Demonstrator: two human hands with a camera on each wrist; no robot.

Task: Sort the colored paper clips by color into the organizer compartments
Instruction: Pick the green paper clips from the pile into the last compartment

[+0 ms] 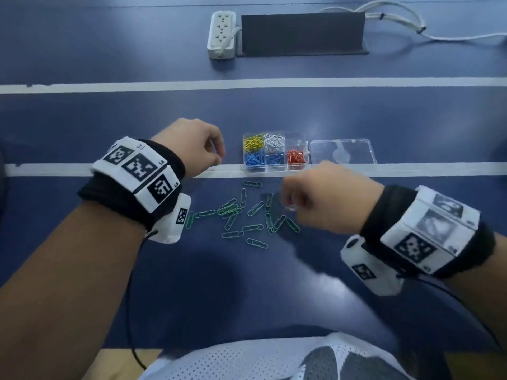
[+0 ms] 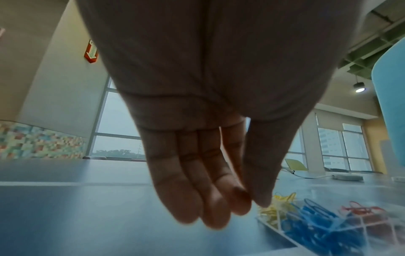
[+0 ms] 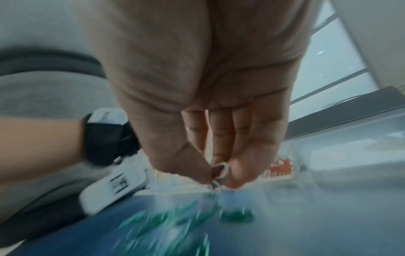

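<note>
1. The right hand pinches a white paper clip between thumb and fingertips, just above the green paper clips scattered on the tabletop between the person and the organizer.
2. The left hand hangs just left of the organizer, fingers straight and together against the thumb; nothing shows in it.
3. The step, as I judge it, is carrying the white clip to the compartment of white clips, the middle one of the far row. Lift clear of the green pile first, so no green clip snags on the loop. Release low over that compartment, since yellow clips lie just left of it and blue clips just in front.
4. The white clip hangs with its long axis roughly upright, one rounded end pointing down; blur hides finer detail.
5. The green clips point every way, lying flat; an unfilled compartment remains at the far right corner of the organizer.
</note>
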